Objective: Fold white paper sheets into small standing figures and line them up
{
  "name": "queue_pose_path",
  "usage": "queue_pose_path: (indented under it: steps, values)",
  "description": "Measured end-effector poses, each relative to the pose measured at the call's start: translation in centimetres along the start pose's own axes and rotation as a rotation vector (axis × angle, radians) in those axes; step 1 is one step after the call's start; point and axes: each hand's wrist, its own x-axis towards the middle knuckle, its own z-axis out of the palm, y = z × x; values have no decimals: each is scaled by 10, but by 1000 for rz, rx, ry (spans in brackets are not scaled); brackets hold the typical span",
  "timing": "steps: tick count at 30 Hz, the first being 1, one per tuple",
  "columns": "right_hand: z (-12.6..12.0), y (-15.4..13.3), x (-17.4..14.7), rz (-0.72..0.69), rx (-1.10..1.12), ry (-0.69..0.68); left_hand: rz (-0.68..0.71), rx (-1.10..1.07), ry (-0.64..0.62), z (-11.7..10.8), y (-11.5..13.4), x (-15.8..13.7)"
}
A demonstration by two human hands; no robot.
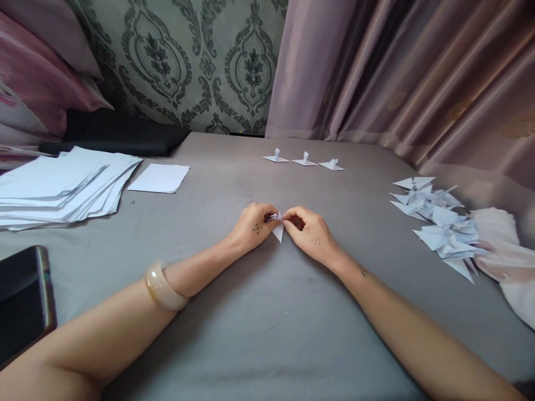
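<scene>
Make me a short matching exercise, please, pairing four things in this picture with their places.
1. Phone
2. Bangle
3. Folded paper
4. Curtain

A. Around the left forearm
B. Hanging at the far right
C. Cut off by the left picture edge
D. At the fingertips of left hand and right hand

Pairs: 1-C, 2-A, 3-D, 4-B

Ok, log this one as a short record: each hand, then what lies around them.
Left hand: pinching a small folded paper
Right hand: fingertips on the same piece
Beyond hands: three folded pieces in a row
Right side: heap of folded papers
Left side: large sheets stacked, smaller paper stack, phone
Left wrist: bangle
</scene>
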Motion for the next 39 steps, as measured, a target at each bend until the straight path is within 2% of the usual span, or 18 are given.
queue_pose_path:
  steps: [5,11,17,23,29,39]
  values:
    - [-1,-3,-1,55,0,9,-29,9,-20,-1,2,-1]
    - [0,-3,-3,23,7,-1,-32,6,-28,-2,2,-1]
    - [1,-4,-5,72,3,16,-25,-13,-30,-2,3,0]
    - [1,-4,-5,33,-33,-1,-39,-25,-57,-3,4,0]
    - [2,0,-4,56,-22,28,-31,-13,-45,-3,3,-1]
    - [-1,-1,-9,-19,-23,16,-44,-28,-52,-2,3,-2]
